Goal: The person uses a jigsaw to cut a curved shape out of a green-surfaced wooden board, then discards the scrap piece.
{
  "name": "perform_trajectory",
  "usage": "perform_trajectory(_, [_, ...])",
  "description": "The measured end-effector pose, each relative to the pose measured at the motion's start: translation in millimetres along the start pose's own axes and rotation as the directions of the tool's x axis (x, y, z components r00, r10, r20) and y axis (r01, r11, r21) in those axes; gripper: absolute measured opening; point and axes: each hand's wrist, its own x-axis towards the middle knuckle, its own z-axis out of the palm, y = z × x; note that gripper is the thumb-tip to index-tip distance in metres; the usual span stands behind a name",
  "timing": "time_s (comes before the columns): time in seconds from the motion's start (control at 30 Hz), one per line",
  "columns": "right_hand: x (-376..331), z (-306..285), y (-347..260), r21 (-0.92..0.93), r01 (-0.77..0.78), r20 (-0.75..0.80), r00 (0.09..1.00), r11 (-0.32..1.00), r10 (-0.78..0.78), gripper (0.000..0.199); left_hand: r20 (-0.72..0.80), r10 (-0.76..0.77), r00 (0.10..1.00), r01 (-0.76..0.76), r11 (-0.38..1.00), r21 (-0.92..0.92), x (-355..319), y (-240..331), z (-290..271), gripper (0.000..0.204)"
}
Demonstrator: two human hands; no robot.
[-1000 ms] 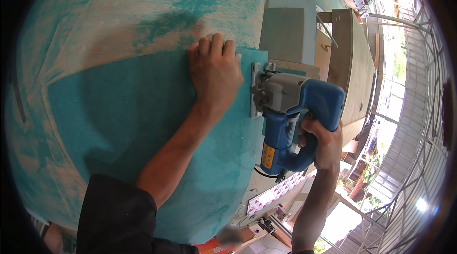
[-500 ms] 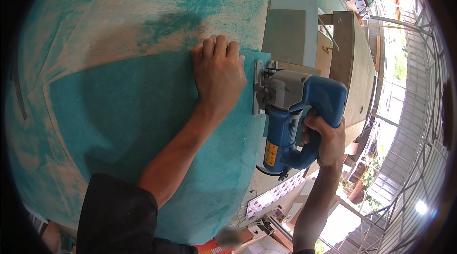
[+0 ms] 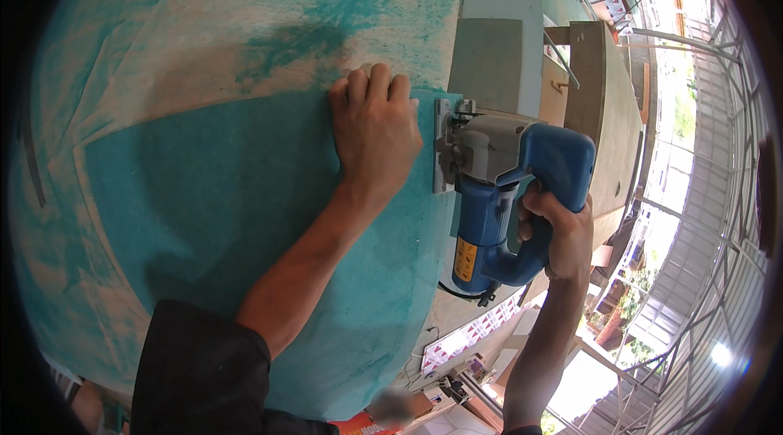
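A teal board [image 3: 245, 190] lies on a larger, pale surface [image 3: 204, 19] smeared with teal. My left hand [image 3: 377, 129] bears down on the board near its far right corner, fingers curled over the far edge; the fingertips are hidden. In my right hand [image 3: 563, 231] is the rear handle of a blue and grey jigsaw [image 3: 481, 223]. The saw is turned on its side, its metal base plate [image 3: 443, 145] against the board's right edge close to the far corner. The blade where it meets the board cannot be made out.
Wooden cabinets [image 3: 603, 100] and a pale grey panel [image 3: 497, 51] stand beyond the saw on the right. A patterned strip [image 3: 473, 333] and cluttered shelves show at the lower right. Metal roof framing [image 3: 718, 190] runs along the far right.
The jigsaw, with my right hand on it, has shifted slightly away from me along the board's right edge. My left hand stays in place.
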Motion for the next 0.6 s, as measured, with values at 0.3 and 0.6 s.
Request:
perform_trajectory(0.3, [5.5,0.1,-1.5,-0.048,-0.005,0.026,1.000,0.999,0.006,0.021,0.002,0.002,1.000,-0.002,1.000,0.010,0.1,-1.3,-0.3,0.025])
perform_trajectory(0.6, [8.9,3.2,-6.9,-0.009,0.027,-0.006,1.000,1.000,-0.027,0.013,0.000,-0.004,1.000,0.004,1.000,-0.005,0.0,0.9,0.8,0.024])
